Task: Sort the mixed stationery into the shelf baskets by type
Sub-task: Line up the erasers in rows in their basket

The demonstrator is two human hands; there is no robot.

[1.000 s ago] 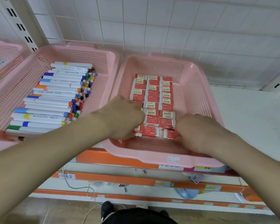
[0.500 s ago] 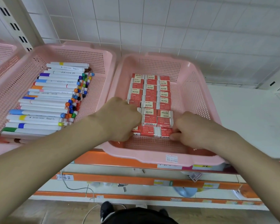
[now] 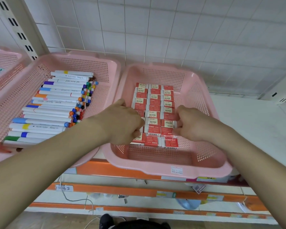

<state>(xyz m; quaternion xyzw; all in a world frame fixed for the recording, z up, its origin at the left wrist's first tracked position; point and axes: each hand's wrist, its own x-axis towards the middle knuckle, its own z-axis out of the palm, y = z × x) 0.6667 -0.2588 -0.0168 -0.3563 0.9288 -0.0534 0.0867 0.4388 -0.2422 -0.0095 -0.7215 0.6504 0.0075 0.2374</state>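
Red-and-white boxed erasers [image 3: 153, 115] sit in the centre-frame pink mesh plastic basket [image 3: 195, 169]; your left hand [image 3: 120, 124] and right hand [image 3: 193, 124] clench their lower rows from both sides.

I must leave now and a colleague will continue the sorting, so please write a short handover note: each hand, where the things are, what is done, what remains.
Left hand: fingers curled, against the left side of the erasers; whether it grips one cannot be told.
Right hand: fingers curled, against the right side of the same rows.
Erasers: three neat columns in the right basket.
Markers: side by side in the left basket.
Done: no mixed item shows in either basket.
Left: probably only squaring the nearest eraser rows.
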